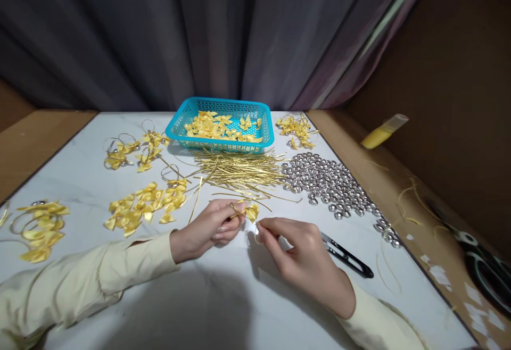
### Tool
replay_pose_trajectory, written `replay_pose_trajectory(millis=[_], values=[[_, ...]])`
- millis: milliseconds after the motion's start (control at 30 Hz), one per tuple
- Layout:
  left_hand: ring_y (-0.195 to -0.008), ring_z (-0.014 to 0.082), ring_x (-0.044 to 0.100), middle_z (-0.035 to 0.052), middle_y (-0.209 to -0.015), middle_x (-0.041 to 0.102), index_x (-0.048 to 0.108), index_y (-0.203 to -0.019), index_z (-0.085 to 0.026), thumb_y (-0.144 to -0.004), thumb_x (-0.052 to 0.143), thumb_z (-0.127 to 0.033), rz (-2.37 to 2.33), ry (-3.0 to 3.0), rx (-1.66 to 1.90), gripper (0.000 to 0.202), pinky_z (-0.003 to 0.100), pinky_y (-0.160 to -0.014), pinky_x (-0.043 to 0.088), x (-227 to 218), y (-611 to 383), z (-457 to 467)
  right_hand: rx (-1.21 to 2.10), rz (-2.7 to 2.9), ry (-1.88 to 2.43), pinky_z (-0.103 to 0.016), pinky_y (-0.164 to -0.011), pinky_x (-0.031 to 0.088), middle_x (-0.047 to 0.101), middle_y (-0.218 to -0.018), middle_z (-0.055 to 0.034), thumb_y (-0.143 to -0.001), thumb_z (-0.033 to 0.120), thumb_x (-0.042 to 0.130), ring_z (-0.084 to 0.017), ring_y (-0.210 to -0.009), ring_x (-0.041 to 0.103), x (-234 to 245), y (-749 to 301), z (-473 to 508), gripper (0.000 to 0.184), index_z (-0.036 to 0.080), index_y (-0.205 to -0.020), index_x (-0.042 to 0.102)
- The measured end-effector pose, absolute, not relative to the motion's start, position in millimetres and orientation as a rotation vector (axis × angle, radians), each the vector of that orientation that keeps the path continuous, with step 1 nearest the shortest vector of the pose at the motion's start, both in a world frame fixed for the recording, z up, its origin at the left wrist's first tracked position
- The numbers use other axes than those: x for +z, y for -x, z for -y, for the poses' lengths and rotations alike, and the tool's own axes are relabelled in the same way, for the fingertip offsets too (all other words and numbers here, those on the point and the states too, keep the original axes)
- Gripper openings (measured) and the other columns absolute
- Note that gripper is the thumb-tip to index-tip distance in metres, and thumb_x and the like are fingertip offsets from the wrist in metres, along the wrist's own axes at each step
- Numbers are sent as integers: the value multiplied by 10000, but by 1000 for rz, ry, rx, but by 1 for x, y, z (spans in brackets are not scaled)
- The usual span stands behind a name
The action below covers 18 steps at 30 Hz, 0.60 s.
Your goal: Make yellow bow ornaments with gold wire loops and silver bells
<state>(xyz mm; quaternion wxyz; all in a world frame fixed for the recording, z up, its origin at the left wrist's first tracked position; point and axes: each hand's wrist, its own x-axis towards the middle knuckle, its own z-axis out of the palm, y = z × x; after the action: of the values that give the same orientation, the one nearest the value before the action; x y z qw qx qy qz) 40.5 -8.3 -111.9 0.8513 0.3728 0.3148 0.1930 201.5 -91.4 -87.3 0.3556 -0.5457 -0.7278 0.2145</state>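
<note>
My left hand (215, 227) is closed, pinching a gold cord and a yellow ribbon flower (252, 212) at its fingertips. Just to the right, my right hand (299, 249) has thumb and forefinger pressed together on a thin cord (256, 237), which curves below them close to the flower. Part of the cord is hidden by the fingers. Beyond both hands lies a heap of cut gold cords (239, 172). A black slotted handle (351, 260) lies partly behind my right hand; its other end is covered.
A teal basket (175, 136) holds yellow ribbon flowers. Silver beads (327, 180) are heaped at right. Loose flowers (147, 203) and corded flower bunches (43, 230) lie at left, another bunch (296, 127) at back right. Scissors (485, 265) and a yellow tube (383, 132) are beyond the right edge.
</note>
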Motion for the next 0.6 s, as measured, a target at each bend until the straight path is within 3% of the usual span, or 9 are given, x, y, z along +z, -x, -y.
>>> replay_pose_trajectory(millis=[333,600], values=[[-316,9,143,-121,-363,266,488,-624,-137,-795,591,-381,-667,-845,406,315,135,-327,113,-111,-40,9,553,1890,1382,-196,-479,369,602,-581,-24,-835,90,443,-93,-500,512,-86,-201,91,208,110,-739,627],[-311,11,132,-119,-350,272,453,-603,-149,-798,585,-328,-636,-821,379,296,138,-324,104,-110,-40,9,519,1974,1335,-231,-541,400,610,-619,-41,-850,90,430,-121,-556,542,-88,-210,88,209,113,-798,631]])
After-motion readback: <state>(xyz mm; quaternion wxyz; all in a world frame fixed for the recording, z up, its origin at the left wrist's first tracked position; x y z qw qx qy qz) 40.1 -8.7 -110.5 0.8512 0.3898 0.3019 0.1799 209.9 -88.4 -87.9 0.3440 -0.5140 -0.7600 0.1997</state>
